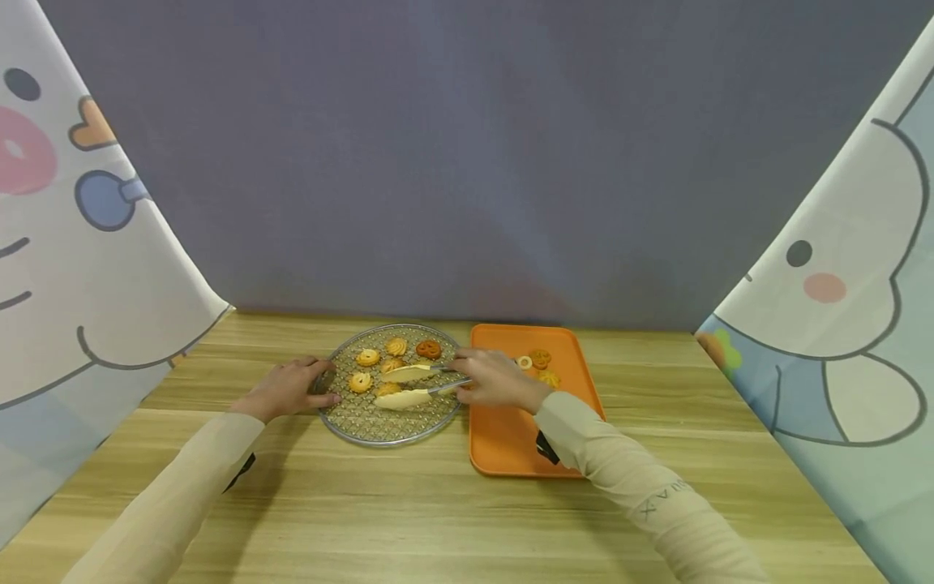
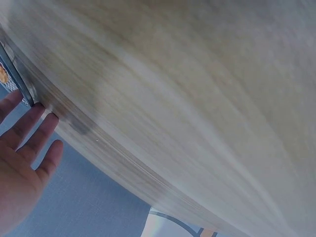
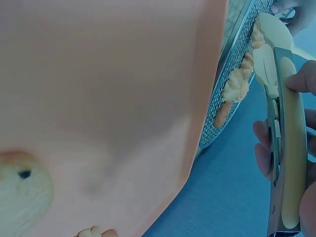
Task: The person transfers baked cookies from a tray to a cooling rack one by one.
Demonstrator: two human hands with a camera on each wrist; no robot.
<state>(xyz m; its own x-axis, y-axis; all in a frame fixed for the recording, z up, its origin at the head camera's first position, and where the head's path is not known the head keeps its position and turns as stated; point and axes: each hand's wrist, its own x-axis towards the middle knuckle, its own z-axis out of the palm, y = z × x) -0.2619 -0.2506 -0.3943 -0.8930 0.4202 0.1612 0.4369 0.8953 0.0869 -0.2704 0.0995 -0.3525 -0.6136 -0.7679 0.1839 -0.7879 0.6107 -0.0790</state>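
Note:
My right hand grips a pair of tongs with cream-coloured tips, which reach left over the round metal mesh tray. In the right wrist view the thumb lies on the handle of the tongs, and the tips are spread around a golden cookie. Several cookies sit on the mesh, among them a swirled one and a brown pretzel-shaped one. My left hand touches the mesh tray's left rim; in the left wrist view its fingers are extended, fingertips at the rim.
An orange rectangular tray stands right of the mesh tray, partly under my right forearm. On it lie a small ring cookie, a pretzel-shaped cookie and a yellow cookie. A grey cloth hangs behind the wooden table.

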